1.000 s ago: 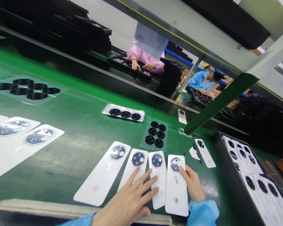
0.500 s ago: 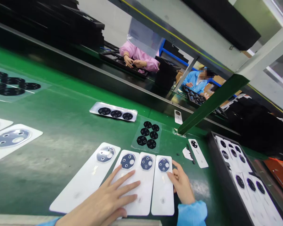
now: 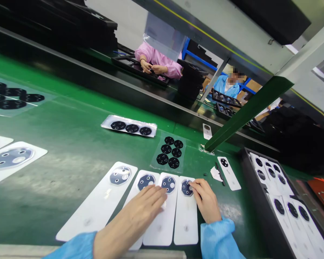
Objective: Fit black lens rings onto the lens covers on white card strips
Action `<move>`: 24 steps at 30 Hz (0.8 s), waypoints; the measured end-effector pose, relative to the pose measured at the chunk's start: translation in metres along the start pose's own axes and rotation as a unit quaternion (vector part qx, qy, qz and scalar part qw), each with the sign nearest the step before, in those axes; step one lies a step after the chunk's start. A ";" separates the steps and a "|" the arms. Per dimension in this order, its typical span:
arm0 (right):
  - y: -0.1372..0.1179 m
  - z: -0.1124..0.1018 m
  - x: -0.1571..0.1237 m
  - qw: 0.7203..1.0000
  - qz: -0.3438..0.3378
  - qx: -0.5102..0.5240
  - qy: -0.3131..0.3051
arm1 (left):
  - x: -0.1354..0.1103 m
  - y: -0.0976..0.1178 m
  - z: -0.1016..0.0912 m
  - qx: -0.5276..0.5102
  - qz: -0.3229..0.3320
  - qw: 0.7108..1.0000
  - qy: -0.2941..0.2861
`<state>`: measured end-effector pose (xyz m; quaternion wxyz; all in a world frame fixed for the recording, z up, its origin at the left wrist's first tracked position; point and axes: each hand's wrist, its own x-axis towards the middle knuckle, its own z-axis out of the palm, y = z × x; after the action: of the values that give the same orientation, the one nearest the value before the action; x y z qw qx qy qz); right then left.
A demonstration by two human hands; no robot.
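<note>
White phone back panels lie side by side at the front of the green bench, each with a blue-grey octagonal camera piece near its top. My left hand [image 3: 140, 210] reaches over the second and third panels, fingers stretched and side by side, covering part of both; its thumb is hidden. On the rightmost panel [image 3: 186, 223], my right hand [image 3: 206, 201] has bent fingers and thumb drawn together at the right edge of the octagonal camera piece [image 3: 186, 187]. Whether something thin is pinched there is hidden. A larger-looking slanted panel [image 3: 99, 205] lies left of my left hand.
A clear sheet of black octagonal pieces [image 3: 157, 166] lies beyond the panels, and a strip of three [image 3: 106, 124] farther back. At right stands a black tray [image 3: 256, 201] of panels. A green post [image 3: 248, 113] rises behind. Two people work across the line.
My left hand has drawn its spread fingers together and shifted right and up the panels. My right hand has moved from the rightmost panel's side edge onto its camera piece.
</note>
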<state>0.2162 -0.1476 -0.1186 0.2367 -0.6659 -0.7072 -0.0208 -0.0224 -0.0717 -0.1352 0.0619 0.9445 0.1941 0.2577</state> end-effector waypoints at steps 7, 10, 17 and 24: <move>0.005 0.009 0.005 0.999 -0.037 0.004 0.000 | 0.019 -0.009 0.014 0.058 -0.001 0.998 -0.026; 0.004 0.009 0.005 0.999 -0.044 0.008 0.005 | 0.019 -0.006 0.012 0.068 -0.011 0.997 -0.043; 0.006 0.011 0.005 0.998 -0.064 -0.026 0.011 | 0.021 -0.006 0.017 0.091 -0.004 0.994 -0.058; 0.004 0.014 0.003 0.995 -0.065 -0.073 0.003 | 0.025 -0.008 0.020 0.105 0.009 0.992 -0.070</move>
<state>0.2156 -0.1392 -0.1315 0.1873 -0.6337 -0.7452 -0.0894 0.0047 -0.0547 -0.1429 -0.0266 0.9632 0.2066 0.1700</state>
